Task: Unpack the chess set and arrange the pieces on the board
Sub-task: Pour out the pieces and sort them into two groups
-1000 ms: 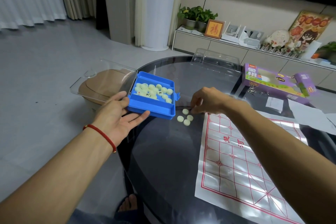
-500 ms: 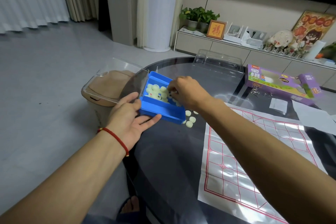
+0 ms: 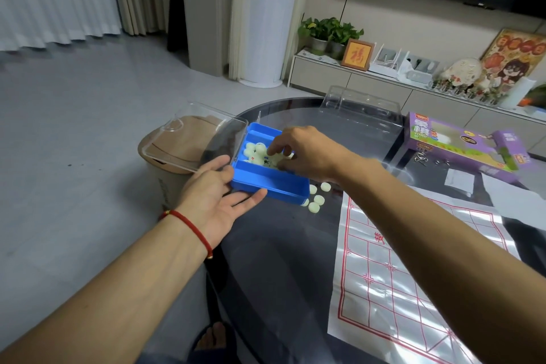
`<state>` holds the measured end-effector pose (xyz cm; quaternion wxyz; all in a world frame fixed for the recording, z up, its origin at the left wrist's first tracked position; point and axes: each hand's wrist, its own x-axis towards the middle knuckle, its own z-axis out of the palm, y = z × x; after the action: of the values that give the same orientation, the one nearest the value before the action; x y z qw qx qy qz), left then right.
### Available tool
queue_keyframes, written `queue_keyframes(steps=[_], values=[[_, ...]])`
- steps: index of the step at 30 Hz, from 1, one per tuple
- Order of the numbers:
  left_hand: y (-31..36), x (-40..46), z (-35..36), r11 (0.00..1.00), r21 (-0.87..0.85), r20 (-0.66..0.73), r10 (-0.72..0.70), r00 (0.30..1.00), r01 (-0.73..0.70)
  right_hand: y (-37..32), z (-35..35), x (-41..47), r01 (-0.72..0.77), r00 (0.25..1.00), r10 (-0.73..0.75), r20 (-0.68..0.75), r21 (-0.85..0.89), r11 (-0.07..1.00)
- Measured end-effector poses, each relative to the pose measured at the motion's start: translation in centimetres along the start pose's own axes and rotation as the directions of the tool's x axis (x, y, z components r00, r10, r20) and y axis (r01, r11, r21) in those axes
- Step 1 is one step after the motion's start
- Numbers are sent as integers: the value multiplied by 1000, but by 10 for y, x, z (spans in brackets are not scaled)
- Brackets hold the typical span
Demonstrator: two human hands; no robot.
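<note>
- Chess pieces (image 3: 256,154), pale round discs, lie heaped in the blue tray (image 3: 274,186) at the far left edge of the dark glass table (image 3: 274,269); its clear lid (image 3: 195,139) hangs open to the left, over a bin.
- To do this step well, I think the left hand (image 3: 217,196) should keep the tray steady at its tilt, because the tray sits at the table edge and could slide off.
- The left hand lies open under the near left corner of the tray, fingers straight, thumb touching the side wall.
- The right hand (image 3: 304,154) reaches into the tray from the right, and its fingers curl down onto the heap; whether they already pinch a disc I cannot tell, as the hand covers them.
- It is better to lift few discs at once and put them face up.
- Some loose pieces (image 3: 317,198) lie on the glass just right of the tray.
- The board (image 3: 413,289), a white sheet with red lines, lies near right, with no pieces on it.
</note>
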<state>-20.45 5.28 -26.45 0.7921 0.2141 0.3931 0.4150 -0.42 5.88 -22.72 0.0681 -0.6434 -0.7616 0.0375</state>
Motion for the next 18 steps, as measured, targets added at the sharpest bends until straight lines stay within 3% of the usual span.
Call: queue_keyframes(steps=[6, 18], values=[[3, -2, -1, 1000, -9, -2, 5, 1000, -5, 1, 0, 2, 19, 996, -16, -86, 33, 999], [2, -5, 0, 1000, -1, -4, -5, 1000, 5, -1, 6, 8, -19, 999, 19, -29, -6, 1000]])
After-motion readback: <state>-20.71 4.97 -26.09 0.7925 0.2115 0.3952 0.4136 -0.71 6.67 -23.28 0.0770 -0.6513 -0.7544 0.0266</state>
